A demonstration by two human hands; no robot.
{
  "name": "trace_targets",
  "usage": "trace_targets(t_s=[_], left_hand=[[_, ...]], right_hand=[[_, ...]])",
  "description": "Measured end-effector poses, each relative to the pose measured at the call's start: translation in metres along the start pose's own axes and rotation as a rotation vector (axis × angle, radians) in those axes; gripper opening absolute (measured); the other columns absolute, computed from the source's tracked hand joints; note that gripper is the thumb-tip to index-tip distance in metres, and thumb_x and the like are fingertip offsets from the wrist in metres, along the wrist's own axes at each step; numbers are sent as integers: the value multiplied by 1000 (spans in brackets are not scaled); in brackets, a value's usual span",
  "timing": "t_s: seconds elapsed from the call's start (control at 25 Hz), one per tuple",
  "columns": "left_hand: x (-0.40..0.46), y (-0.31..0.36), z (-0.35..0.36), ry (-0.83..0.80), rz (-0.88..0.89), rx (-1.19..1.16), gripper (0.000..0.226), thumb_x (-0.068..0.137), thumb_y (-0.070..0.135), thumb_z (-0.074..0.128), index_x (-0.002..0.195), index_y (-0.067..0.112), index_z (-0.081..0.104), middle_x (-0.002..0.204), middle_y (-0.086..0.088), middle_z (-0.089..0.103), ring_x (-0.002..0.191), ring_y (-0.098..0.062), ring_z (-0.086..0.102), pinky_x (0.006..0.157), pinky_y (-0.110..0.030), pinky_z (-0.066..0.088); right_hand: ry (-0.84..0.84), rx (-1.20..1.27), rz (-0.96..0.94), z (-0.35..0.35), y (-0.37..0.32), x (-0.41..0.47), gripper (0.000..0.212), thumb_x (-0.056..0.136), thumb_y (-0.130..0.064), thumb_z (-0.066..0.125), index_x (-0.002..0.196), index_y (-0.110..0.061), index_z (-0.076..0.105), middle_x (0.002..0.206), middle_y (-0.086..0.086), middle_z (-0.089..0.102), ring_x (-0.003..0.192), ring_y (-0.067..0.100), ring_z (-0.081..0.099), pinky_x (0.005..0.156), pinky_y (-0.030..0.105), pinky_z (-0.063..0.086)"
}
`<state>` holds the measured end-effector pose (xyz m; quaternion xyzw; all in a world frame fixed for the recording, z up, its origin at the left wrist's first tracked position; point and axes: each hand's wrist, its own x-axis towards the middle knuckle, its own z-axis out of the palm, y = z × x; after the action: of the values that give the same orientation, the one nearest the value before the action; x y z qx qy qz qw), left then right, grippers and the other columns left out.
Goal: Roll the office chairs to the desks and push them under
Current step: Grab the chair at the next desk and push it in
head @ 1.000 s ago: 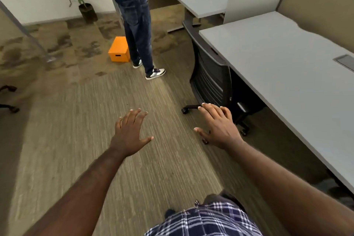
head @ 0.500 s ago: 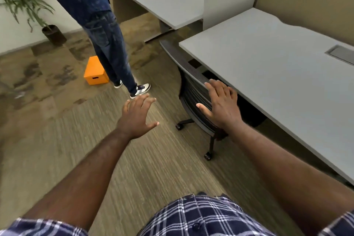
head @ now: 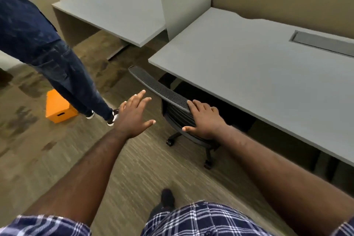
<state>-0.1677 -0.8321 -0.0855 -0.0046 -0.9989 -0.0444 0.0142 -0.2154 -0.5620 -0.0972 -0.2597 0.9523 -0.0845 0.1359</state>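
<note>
A black mesh-backed office chair stands at the near grey desk, its seat tucked under the desktop and only the backrest and two castor legs showing. My right hand lies flat on the right end of the backrest's top edge, fingers spread over it, not curled around it. My left hand hovers in the air to the left of the chair, fingers apart, holding nothing and touching nothing.
A second grey desk stands beyond a white divider panel. A person in dark jeans stands on the carpet at the left, next to an orange box. Tan partition walls run behind the desks.
I have stepped closer to the chair. My right hand has moved up from the backrest's face to its top edge; my left hand has moved forward alongside it.
</note>
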Motion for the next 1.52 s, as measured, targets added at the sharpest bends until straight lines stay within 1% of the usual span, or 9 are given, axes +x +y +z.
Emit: trace_targets(t_s=[0.08,0.28,0.36,0.48,0.64,0.76,1.0,1.2,1.52], left_hand=[[31,-12,4,-47,85,2,89,81,57,65,153,24,23,165,3,1,149,-24,10,116,-52,16],[106,-46,4,-178,271,43,100,85,68,51,156,21,0,164,3,-8,150,-19,-6,119,-49,-1],[133,-61,4,-245,309,88,99,84,72,46,156,21,2,164,3,-2,150,-20,-7,119,-50,-5],[169,-76,4,-305,363,91,95,81,73,50,154,21,19,162,0,18,150,-21,3,117,-53,-6],[201,-81,2,-348,553,141,86,73,73,61,142,25,41,146,-1,45,140,-21,34,119,-50,10],[213,-78,2,-315,681,180,80,68,77,62,130,27,52,127,1,59,116,-21,53,105,-40,34],[210,-76,9,-244,745,159,68,69,79,58,115,28,56,111,4,62,101,-16,55,93,-35,44],[194,-57,5,-191,725,122,93,53,102,29,100,28,62,96,8,63,89,-14,58,80,-33,48],[163,-3,8,-112,661,94,87,50,98,36,96,30,64,91,10,65,86,-12,59,76,-32,48]], right_hand=[[-63,16,96,-5,-7,16,100,87,-74,47,157,-15,6,160,12,22,141,35,28,113,53,27],[1,30,355,-8,-29,37,88,83,-83,36,133,-12,44,134,13,53,118,34,51,95,49,41],[86,-7,422,-4,-36,39,88,79,-88,32,121,-12,52,122,11,59,109,31,56,87,46,44],[169,-73,471,1,-41,38,89,76,-91,30,110,-13,57,110,8,62,99,28,57,79,42,46],[178,-115,472,2,-39,31,86,79,-88,26,107,-12,54,107,8,58,94,24,53,76,38,47],[174,-131,471,1,-38,30,85,81,-86,28,108,-10,55,108,10,59,95,26,54,75,39,47],[155,-153,501,8,-36,23,89,76,-90,20,107,-13,55,103,5,58,86,18,49,68,33,45],[160,-160,501,9,-25,6,90,76,-90,21,109,-14,56,104,4,58,87,16,48,69,32,44],[166,-191,503,12,8,-38,90,76,-91,21,111,-15,56,106,3,58,91,17,51,72,33,48]])
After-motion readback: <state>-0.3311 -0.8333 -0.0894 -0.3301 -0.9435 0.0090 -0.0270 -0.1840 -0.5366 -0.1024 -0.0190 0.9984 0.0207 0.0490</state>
